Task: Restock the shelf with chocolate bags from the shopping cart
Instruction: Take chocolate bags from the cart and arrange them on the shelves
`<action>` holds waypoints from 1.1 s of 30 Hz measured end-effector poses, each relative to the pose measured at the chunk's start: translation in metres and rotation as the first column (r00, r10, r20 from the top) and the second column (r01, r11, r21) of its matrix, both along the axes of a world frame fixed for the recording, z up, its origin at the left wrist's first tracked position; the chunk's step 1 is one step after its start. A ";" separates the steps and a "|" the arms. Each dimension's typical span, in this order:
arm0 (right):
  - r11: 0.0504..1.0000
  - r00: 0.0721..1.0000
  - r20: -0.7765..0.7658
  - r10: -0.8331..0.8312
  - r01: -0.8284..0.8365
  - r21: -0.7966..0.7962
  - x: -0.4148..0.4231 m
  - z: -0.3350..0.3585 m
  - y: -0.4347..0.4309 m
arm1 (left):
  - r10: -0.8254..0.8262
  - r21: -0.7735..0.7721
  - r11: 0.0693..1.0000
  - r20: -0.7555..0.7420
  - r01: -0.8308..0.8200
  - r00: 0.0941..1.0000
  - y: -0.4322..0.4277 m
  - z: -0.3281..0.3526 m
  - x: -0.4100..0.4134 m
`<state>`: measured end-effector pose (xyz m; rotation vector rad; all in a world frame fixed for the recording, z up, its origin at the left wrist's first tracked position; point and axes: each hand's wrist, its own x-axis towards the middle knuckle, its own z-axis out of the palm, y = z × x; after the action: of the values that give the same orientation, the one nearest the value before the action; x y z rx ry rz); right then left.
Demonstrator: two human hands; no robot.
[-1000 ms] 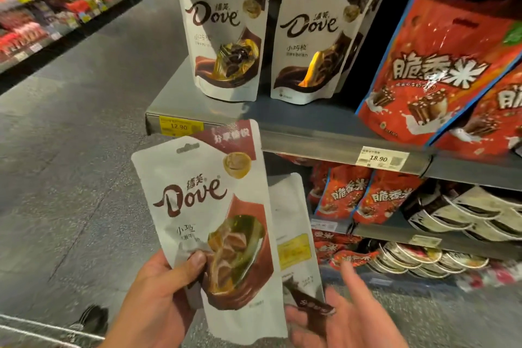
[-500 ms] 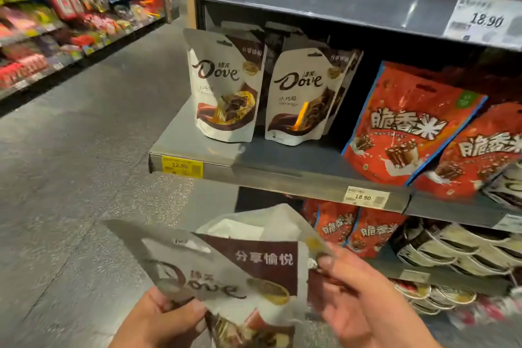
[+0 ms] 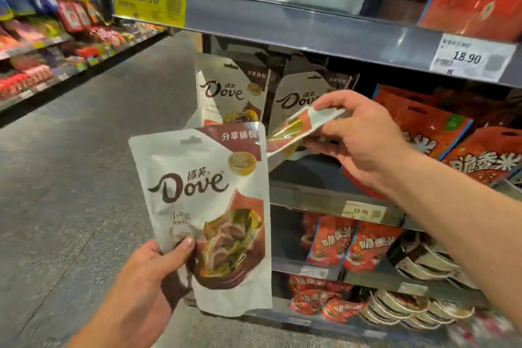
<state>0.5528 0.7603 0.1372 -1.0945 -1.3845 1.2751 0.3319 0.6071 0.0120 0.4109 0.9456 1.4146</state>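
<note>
left hand: your fingers grip bag, 7 o'clock | right hand: pinches second bag, 1 o'clock | risk: flat entry may topple shelf bags

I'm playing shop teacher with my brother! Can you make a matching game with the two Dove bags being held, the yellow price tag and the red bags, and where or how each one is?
Things:
1. left-hand Dove bag
2. right-hand Dove bag
3. yellow price tag
4. red bags

Place or state:
A. stuck on the upper shelf edge
B. standing right of the shelved Dove bags
C. held upright, front facing us
D. tipped nearly flat, held out in front of the shelved Dove bags

Pairs: 1-C, 2-D, 3-A, 4-B
</note>
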 end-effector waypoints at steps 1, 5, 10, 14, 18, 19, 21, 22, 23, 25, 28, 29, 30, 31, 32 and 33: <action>1.000 0.999 0.043 0.002 -0.002 0.018 -0.004 0.001 0.006 | 0.000 0.008 1.000 0.005 0.000 1.000 0.002 0.000 0.000; 0.993 0.966 0.255 -0.034 0.005 0.114 -0.015 0.004 0.028 | 0.001 0.008 1.000 0.003 -0.001 1.000 0.005 0.001 -0.005; 0.996 0.956 0.283 -0.080 0.084 -0.001 -0.018 0.013 0.047 | 0.009 -0.018 1.000 -0.041 -0.010 0.999 0.010 -0.006 -0.011; 0.976 0.777 0.590 -0.219 0.169 0.141 -0.028 0.004 0.063 | 0.004 -0.010 1.000 -0.050 -0.005 0.999 0.010 -0.008 -0.015; 0.942 0.596 0.750 -0.286 0.031 0.335 -0.036 0.001 0.052 | 0.024 0.012 1.000 -0.029 -0.024 0.999 0.007 -0.007 -0.014; 0.924 0.604 0.740 -0.295 -0.018 0.383 -0.035 0.003 0.047 | 0.014 0.008 1.000 -0.038 -0.014 0.999 0.006 -0.007 -0.014; 0.901 0.656 0.700 -0.282 -0.070 0.429 -0.035 0.008 0.038 | 0.014 0.010 1.000 -0.049 -0.014 0.999 0.005 -0.006 -0.015; 0.896 0.679 0.682 -0.271 -0.081 0.437 -0.036 0.010 0.035 | 0.020 0.006 1.000 -0.053 -0.019 0.998 0.003 -0.006 -0.016; 0.891 0.696 0.669 -0.261 -0.092 0.444 -0.037 0.011 0.034 | 0.032 0.004 0.999 -0.052 -0.032 0.998 0.003 -0.008 -0.017; 0.874 0.725 0.638 -0.261 -0.102 0.475 -0.038 0.013 0.030 | 0.051 -0.003 0.999 -0.051 -0.051 0.997 0.002 -0.011 -0.016; 0.830 0.737 0.625 -0.257 -0.163 0.533 -0.034 0.016 0.024 | 0.070 -0.014 0.997 -0.049 -0.071 0.996 0.001 -0.011 -0.015; 0.821 0.728 0.634 -0.260 -0.180 0.543 -0.032 0.016 0.023 | 0.059 -0.019 0.998 -0.049 -0.060 0.997 0.000 -0.011 -0.016; 0.815 0.719 0.641 -0.269 -0.184 0.549 -0.030 0.014 0.022 | 0.053 -0.023 0.998 -0.055 -0.054 0.997 -0.002 -0.011 -0.017; 0.815 0.706 0.647 -0.288 -0.175 0.553 -0.030 0.012 0.023 | 0.051 -0.028 0.998 -0.061 -0.053 0.997 -0.004 -0.012 -0.018; 0.819 0.694 0.652 -0.307 -0.156 0.552 -0.030 0.008 0.025 | 0.051 -0.029 0.998 -0.064 -0.053 0.997 -0.004 -0.012 -0.018; 0.829 0.680 0.657 -0.325 -0.130 0.545 -0.032 0.004 0.029 | 0.060 -0.026 0.998 -0.065 -0.061 0.996 -0.004 -0.014 -0.019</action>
<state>0.5210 0.7890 0.1411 -1.2800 -2.0800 0.2281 0.3134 0.6029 -0.0017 0.4115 1.0361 1.4486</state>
